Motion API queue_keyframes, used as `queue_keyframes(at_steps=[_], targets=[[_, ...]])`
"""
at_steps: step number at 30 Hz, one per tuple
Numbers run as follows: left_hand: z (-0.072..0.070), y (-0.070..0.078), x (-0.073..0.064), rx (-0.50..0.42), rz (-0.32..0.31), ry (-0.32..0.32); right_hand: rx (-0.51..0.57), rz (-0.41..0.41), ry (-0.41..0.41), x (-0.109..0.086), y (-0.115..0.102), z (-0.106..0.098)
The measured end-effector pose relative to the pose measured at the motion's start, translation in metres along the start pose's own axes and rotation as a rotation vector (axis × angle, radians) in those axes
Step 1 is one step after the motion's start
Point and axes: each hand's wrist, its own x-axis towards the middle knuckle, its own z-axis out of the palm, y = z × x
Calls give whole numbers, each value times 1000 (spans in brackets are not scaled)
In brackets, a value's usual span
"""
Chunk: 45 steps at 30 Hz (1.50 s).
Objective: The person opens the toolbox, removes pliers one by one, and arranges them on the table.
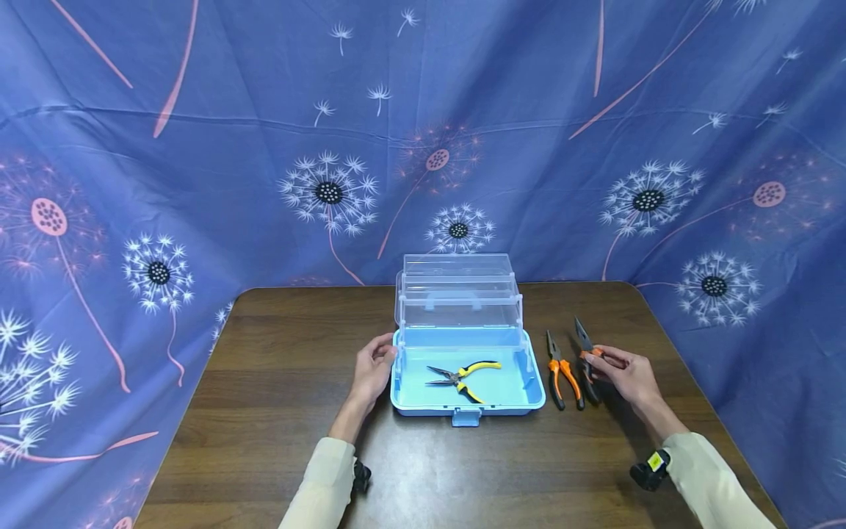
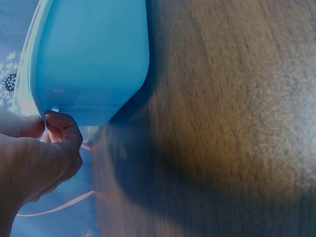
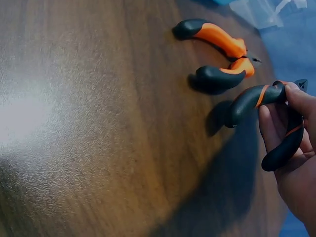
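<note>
"Can a workshop be named, given the pliers [image 1: 556, 362]?"

"Not firmly. A wood-grained table [image 1: 277, 382] is backed and flanked by blue cloth [image 1: 542, 206] — dandelion-printed — and by it the room itself is hidden; home or workshop cannot be told."

Left grip [image 2: 39, 160] pinches a blue box [image 2: 94, 54] — at its rim [image 2: 32, 81].

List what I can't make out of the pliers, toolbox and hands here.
- Right wrist view: part of the held pliers, hidden by the thumb and fingers; the right hand is cut off by the right edge.
- Left wrist view: the inside of the blue toolbox, hidden by its own wall; the left hand is cut off by the left edge.
- Head view: any markings on the yellow-handled pliers, too small.
</note>
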Motion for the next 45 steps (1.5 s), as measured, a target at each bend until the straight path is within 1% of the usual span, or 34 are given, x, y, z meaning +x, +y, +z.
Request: queue_keyframes(at_steps=[5,8,10,13,15,16,18,21,24,29,33,38,45], targets=[[1,-1,0,-10,6,7,-48,47,-19,1,6,2],[1,-3,0,-16,18,8,-127,68,-5,2,7,3],[2,-3,0,-14,20,5,-218,76,22,3,8,3],[3,-3,1,-12,16,2,-435,65,67,2,8,2],[3,-2,0,-11,19,0,-569,44,81,2,7,0],[4,-2,0,-9,18,2,-618,33,89,1,7,-1],[4,0,0,-12,8,4,-661,11,93,0,8,-1],[4,1,-1,-10,1,4,-681,-30,95,0,9,-3],[5,1,-1,-4,-1,6,-692,-52,83,-1,9,-4],[5,0,-1,-3,10,6,-691,-55,25,-4,4,-3],[5,-1,-1,-7,11,0,-685,-57,27,-7,-2,0],[3,0,-2,4,18,0,-645,-85,11,-12,-17,6],[-1,1,-3,1,29,5,-601,-154,15,-20,-40,25]])
